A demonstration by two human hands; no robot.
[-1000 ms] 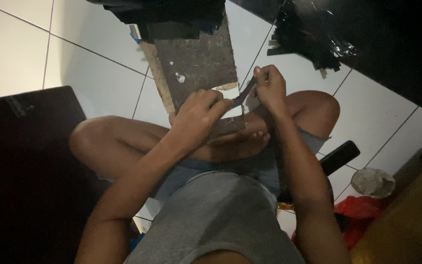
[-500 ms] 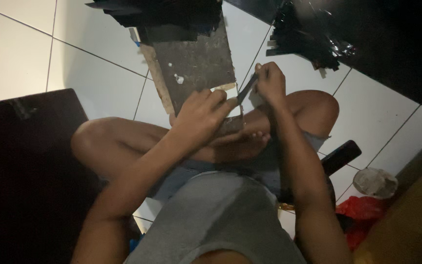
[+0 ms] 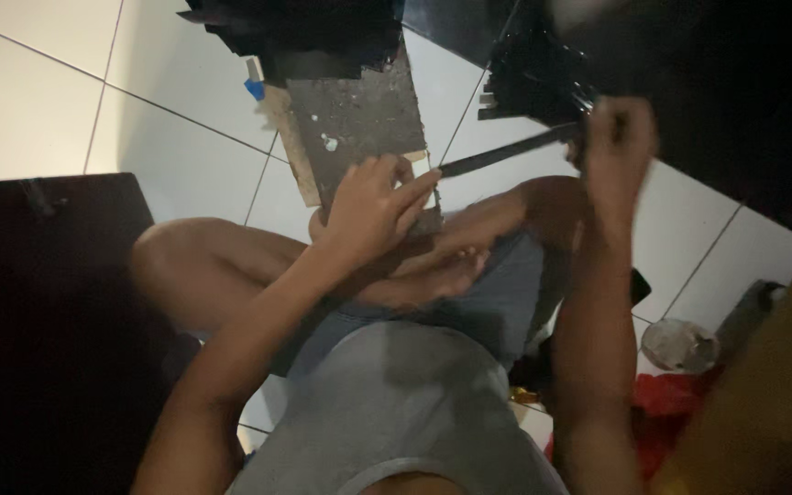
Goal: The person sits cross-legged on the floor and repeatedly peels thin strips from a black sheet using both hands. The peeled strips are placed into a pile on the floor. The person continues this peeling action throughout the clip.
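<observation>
— Sitting cross-legged on the floor (image 3: pixel 38 101), what has changed?
— The right hand (image 3: pixel 618 137) has pulled away from the left hand (image 3: pixel 373 206), out to the right, drawing a dark strip (image 3: pixel 506 152) with it.
— Grip?
— Right hand closed around the strip's far end, though blurred. Left hand's fingers press together at the near end, over the board (image 3: pixel 359 124).
— And beyond?
— A dark pile (image 3: pixel 304 32) past the board.
— Meaning?
— Likely the strip is being stretched taut or pulled free.

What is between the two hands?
In the head view, a thin dark strip spans the gap from the left hand to the blurred right hand, over white floor tile.
</observation>
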